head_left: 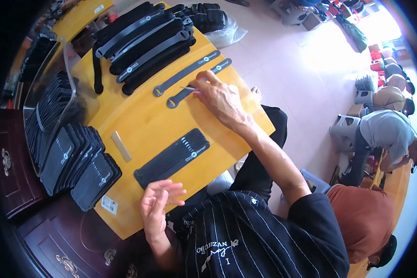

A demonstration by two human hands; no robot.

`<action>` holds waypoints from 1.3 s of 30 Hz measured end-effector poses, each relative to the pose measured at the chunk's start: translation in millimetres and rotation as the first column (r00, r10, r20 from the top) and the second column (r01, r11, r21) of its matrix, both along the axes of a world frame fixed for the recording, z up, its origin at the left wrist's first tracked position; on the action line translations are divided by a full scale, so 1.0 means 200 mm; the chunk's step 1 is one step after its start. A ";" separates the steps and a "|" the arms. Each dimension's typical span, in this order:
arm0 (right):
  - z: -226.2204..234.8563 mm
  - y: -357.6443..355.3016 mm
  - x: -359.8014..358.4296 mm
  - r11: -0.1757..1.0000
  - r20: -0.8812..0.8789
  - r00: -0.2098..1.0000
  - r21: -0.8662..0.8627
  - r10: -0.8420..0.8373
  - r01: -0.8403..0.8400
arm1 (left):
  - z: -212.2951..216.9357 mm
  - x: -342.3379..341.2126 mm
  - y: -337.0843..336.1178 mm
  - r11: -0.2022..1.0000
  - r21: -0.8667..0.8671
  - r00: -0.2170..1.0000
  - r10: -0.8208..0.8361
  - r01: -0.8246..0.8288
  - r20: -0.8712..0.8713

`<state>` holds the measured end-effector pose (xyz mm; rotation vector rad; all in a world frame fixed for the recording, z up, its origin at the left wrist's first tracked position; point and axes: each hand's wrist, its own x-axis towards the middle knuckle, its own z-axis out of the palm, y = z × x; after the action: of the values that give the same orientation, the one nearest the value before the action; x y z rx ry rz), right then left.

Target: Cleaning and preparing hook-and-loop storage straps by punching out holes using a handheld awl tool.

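Observation:
My right hand point(222, 99) is closed over the far right of the yellow table, with a thin silvery tool point(188, 88) sticking out of its fingers. Beneath it lies a dark grey strap point(178, 98) with a ring-like slotted end, partly covered by the hand. A second grey strap point(185, 74) lies alongside, just beyond it. My left hand point(158, 206) is raised by the near edge with fingers apart, holding nothing. Close to its fingertips is a row of overlapping dark straps point(171, 157) with pale printed marks.
Bundled straps point(148, 48) are piled at the far side. More strap stacks point(95, 176) stand at the left, next to a clear plastic bin point(62, 88). A small wooden strip point(121, 146) and a white label point(109, 205) lie on the table point(139, 123). Other people sit at the right.

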<state>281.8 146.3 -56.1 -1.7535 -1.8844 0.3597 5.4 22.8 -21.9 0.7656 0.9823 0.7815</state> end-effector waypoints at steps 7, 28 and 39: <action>0.05 -0.09 0.05 0.993 -0.061 0.998 -0.115 -0.019 0.012 | 0.01 0.17 0.01 0.993 0.043 0.993 -0.115 0.113 0.039; 0.23 -0.72 -0.15 0.869 -0.257 0.926 -0.345 0.276 -0.354 | -0.09 0.09 -0.20 0.947 0.270 0.941 0.241 -0.175 -0.237; 0.16 -0.63 -0.04 0.721 -0.393 0.919 -0.639 -0.008 -0.267 | -0.14 -0.10 -0.20 0.936 -0.034 0.934 0.347 -0.351 -0.084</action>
<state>274.7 20.8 -25.0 -1.7869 -1.6933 1.5090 -14.5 -18.2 -50.3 0.5883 1.2224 1.0376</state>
